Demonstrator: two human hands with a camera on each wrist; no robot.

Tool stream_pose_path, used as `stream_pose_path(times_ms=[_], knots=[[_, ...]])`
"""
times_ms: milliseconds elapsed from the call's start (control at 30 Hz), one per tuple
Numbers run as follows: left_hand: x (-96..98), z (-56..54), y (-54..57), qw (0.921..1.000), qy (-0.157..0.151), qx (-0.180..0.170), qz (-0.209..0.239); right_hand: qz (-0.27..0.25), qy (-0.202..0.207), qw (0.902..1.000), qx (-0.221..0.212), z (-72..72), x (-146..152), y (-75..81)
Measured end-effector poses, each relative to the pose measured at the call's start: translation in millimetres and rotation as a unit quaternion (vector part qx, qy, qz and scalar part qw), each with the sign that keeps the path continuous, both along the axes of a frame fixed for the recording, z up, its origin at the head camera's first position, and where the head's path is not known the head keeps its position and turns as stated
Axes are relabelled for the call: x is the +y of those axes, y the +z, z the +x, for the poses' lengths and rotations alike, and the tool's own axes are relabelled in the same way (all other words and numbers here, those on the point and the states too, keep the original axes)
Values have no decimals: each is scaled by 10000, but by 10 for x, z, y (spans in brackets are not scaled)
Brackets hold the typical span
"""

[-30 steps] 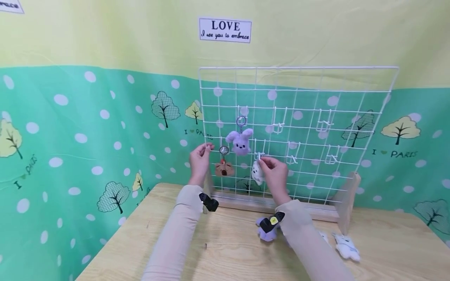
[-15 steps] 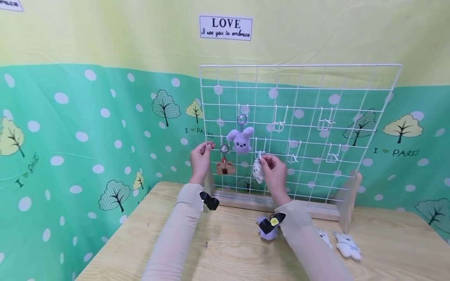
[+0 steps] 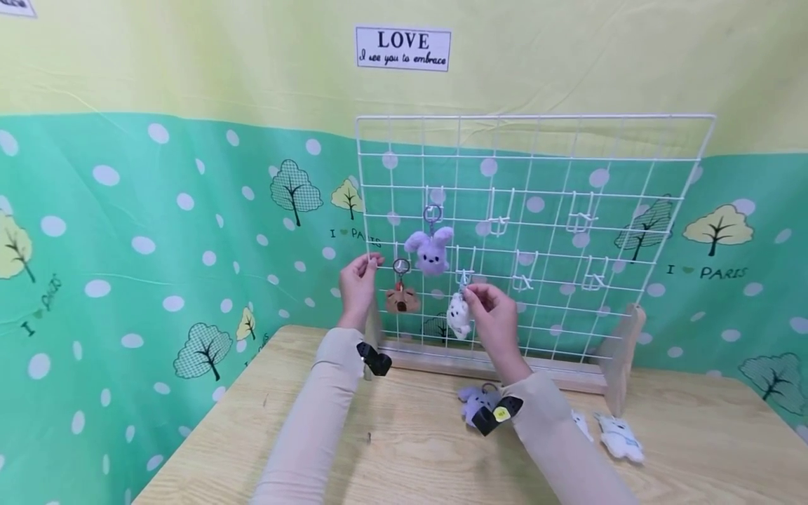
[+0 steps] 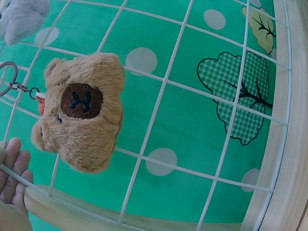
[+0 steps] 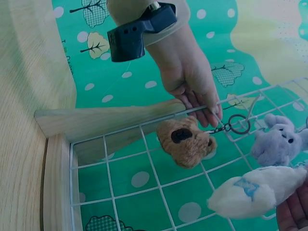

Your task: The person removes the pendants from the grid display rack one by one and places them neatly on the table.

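My left hand (image 3: 358, 289) pinches the left edge wire of a white wire grid rack (image 3: 536, 119). Beside it a brown bear-faced plush keychain (image 4: 91, 115) hangs by its ring from a hook. In the head view my right hand (image 3: 495, 317) pinches the top of a white plush keychain (image 3: 459, 317), just below a lower hook (image 3: 465, 272). The right wrist view shows this plush's white body with a blue mark, the fingers at its right end. Above and between the hands hangs a purple rabbit plush keychain (image 3: 431, 252).
More hooks (image 3: 499, 223) sit on the grid further right. A purple plush (image 3: 473, 403) lies on the wooden table (image 3: 303, 421), partly behind the right wrist camera. White plush toys (image 3: 621, 440) lie by the right forearm. Wooden feet (image 3: 621, 358) hold up the rack.
The white plush has dropped slightly and turned its face more toward the head camera, while the right wrist has shifted a little down. The left hand stays on the rack's edge.
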State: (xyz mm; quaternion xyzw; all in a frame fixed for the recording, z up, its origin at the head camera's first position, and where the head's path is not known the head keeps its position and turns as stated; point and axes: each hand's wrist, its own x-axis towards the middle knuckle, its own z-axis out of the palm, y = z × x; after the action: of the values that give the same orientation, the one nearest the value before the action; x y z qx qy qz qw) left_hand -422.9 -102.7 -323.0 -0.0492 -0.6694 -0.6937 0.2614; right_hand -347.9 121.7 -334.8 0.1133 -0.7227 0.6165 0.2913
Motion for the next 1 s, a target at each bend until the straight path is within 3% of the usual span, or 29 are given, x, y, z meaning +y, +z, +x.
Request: stream_pose_path(times_ms=[300, 567, 1000], knots=[[7, 6, 15, 10000, -8, 1, 45, 83, 205, 9993, -297, 198, 60, 7], [2, 10, 15, 10000, 29, -21, 13, 272, 289, 9934, -1079, 436, 181, -147], [4, 9, 12, 10000, 53, -56, -5, 519, 437, 9842, -1634, 782, 376, -425]])
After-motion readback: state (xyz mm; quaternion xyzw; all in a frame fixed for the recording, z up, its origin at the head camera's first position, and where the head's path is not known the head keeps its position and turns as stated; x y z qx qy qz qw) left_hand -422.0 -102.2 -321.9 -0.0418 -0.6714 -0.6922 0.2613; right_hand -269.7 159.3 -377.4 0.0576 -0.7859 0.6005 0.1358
